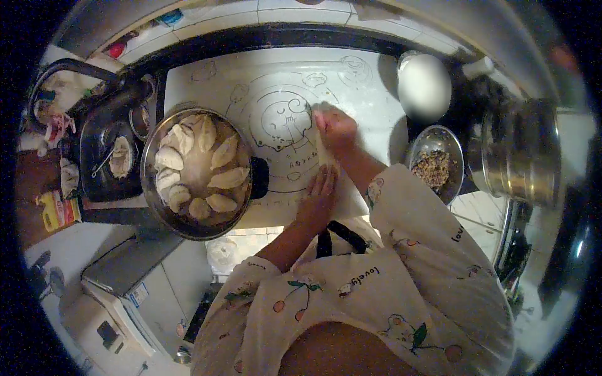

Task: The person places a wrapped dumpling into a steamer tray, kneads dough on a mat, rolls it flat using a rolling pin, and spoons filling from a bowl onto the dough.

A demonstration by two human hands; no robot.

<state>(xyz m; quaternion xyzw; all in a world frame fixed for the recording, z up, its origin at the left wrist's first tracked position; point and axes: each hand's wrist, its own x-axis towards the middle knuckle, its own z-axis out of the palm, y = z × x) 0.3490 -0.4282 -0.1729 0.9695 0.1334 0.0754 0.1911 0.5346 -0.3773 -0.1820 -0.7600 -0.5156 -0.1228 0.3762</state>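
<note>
My left hand [321, 190] lies with its fingers stretched forward over the right part of the white printed mat [219, 75]. Farther up the mat, my right hand [337, 128] is curled closed and slightly blurred; what its fingers hold is hidden. Between the two hands shows a pale strip [326, 156] that looks like dough, touching the left fingertips. To the left, a round metal pan [150, 178] with a dark handle holds several filled dumplings [224, 177] arranged in a ring.
At the right are a white rounded object [424, 86], a metal bowl [461, 164] with chopped filling [434, 169], and a large metal pot [523, 153]. A dark sink [94, 188] lies beyond the pan on the left, with a small dish and spoon inside.
</note>
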